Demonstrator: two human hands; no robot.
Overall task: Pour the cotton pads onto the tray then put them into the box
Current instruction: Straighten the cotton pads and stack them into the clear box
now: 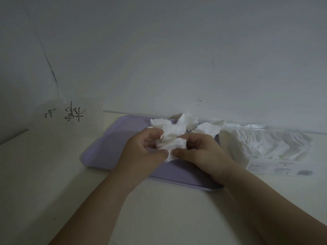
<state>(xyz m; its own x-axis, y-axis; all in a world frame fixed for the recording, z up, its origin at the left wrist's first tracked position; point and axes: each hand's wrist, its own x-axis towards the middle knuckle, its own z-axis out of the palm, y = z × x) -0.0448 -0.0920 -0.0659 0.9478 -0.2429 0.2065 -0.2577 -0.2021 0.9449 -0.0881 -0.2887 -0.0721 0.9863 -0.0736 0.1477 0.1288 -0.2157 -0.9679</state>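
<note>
Pouring looks done; your left hand (146, 147) and right hand (200, 151) are gripping bunched cotton pads (174, 133) near the tray's (106, 149) far edge, with boxing not yet done

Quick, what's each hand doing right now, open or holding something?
Left hand: fingers curled round a bunch of cotton pads over the tray.
Right hand: pinching the same bunch.

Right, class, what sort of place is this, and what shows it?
Probably an indoor work spot, home or workroom; I cannot tell which. Clues: a pale table set against a marked white wall, a lilac tray of loose cotton pads, and a clear packet of pads beside it.
</note>
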